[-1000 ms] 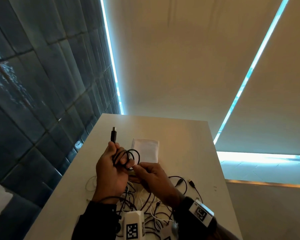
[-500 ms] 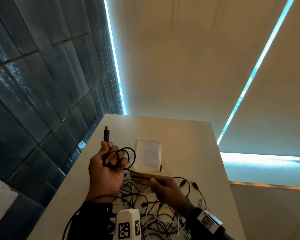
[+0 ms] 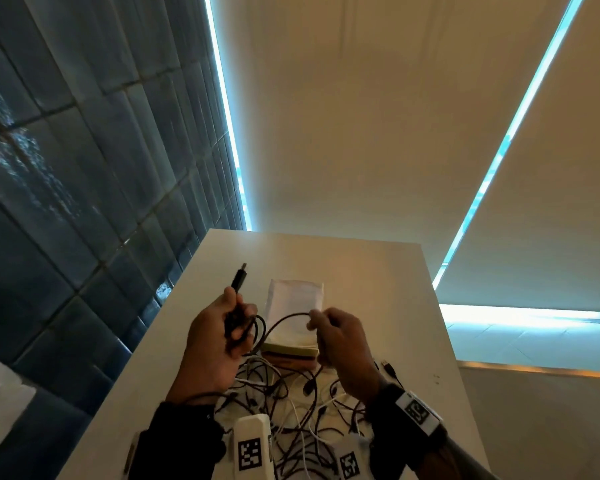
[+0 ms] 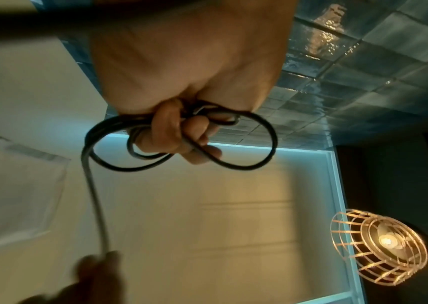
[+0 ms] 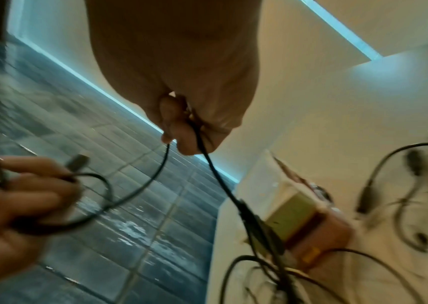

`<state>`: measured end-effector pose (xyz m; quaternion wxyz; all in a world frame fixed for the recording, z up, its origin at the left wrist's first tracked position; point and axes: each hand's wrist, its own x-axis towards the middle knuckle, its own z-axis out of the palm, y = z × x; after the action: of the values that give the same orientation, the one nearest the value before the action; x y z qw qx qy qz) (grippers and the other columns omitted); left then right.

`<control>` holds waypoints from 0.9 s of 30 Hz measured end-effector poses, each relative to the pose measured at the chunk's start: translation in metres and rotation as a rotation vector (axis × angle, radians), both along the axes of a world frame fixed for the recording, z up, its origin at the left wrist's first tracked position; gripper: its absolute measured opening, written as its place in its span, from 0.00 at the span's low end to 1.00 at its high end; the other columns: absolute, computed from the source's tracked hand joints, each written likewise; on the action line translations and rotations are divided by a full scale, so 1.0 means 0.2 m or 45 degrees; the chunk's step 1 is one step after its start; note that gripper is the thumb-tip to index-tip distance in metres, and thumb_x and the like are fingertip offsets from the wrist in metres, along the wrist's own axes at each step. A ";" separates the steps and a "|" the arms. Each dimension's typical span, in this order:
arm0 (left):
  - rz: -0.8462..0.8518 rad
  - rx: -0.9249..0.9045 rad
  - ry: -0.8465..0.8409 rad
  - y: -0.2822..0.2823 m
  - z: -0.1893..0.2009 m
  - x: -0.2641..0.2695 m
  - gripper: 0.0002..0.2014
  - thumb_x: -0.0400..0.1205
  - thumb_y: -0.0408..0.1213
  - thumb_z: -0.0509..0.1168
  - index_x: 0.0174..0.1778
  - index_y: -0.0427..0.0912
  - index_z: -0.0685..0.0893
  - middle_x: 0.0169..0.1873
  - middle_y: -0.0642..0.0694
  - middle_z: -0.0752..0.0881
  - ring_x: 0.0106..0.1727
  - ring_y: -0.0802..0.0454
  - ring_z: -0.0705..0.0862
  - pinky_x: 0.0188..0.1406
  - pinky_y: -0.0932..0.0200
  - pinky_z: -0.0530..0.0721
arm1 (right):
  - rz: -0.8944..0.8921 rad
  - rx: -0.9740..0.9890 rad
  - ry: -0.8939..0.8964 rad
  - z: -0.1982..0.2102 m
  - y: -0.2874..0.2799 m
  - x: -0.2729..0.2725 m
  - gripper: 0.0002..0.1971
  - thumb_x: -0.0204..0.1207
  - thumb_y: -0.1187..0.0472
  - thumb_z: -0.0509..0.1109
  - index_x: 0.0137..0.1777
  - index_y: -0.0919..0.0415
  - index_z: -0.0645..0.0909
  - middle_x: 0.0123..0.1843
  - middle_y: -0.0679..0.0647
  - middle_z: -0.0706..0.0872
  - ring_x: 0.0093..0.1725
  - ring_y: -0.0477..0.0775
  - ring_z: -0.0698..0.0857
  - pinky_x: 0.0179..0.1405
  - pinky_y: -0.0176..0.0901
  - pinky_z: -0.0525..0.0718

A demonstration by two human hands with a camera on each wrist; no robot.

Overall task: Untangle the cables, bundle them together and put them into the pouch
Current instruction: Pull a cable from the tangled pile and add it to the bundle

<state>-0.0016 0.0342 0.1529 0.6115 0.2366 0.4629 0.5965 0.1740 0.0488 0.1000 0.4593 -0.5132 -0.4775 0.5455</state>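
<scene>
My left hand [image 3: 222, 336] grips several coils of a black cable [image 3: 257, 332], whose USB plug [image 3: 239, 278] sticks up past the knuckles. The left wrist view shows those coiled loops [image 4: 181, 144] wrapped round the curled fingers. From the coil the cable arcs over to my right hand [image 3: 336, 336], which pinches it [image 5: 197, 131] between thumb and fingers; its far connector [image 5: 254, 222] hangs below. A pale pouch [image 3: 295, 306] lies flat on the white table [image 3: 378, 289] just behind both hands. A tangle of black and white cables [image 3: 291, 393] lies beneath my wrists.
A dark tiled wall [image 3: 66, 168] runs along the table's left edge. A loose black plug [image 3: 388, 367] lies on the table at the right of the tangle. A stack of olive and brown items [image 3: 290, 353] sits at the pouch's near end. A wire lamp [image 4: 379, 246] hangs overhead.
My right hand has risen from the tangle and drawn the cable up and to the right, beside the pouch. The left hand keeps its coil and has shifted slightly right.
</scene>
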 end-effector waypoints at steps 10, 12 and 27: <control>-0.014 -0.116 0.229 -0.03 -0.03 0.09 0.17 0.87 0.47 0.55 0.39 0.39 0.78 0.33 0.36 0.80 0.27 0.50 0.77 0.22 0.62 0.73 | 0.356 0.508 -0.137 0.22 -0.11 -0.17 0.10 0.83 0.60 0.65 0.42 0.60 0.83 0.36 0.46 0.84 0.32 0.40 0.83 0.33 0.31 0.81; -0.010 -0.091 -0.056 -0.03 -0.01 0.10 0.18 0.88 0.46 0.54 0.39 0.38 0.78 0.38 0.36 0.89 0.32 0.46 0.87 0.26 0.56 0.85 | 0.414 0.519 -0.134 0.21 -0.14 -0.16 0.10 0.83 0.62 0.65 0.40 0.55 0.82 0.35 0.44 0.82 0.32 0.38 0.82 0.33 0.29 0.79; -0.028 0.096 -0.384 -0.04 -0.03 0.15 0.11 0.78 0.47 0.60 0.38 0.43 0.75 0.18 0.53 0.63 0.16 0.59 0.60 0.14 0.65 0.61 | 0.532 0.303 0.093 0.13 -0.18 -0.13 0.06 0.76 0.67 0.73 0.39 0.59 0.83 0.30 0.41 0.85 0.28 0.35 0.81 0.30 0.26 0.77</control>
<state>0.0279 0.0264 0.1477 0.6714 0.1722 0.3405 0.6353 0.1475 0.0118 0.1258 0.4106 -0.3254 -0.6172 0.5870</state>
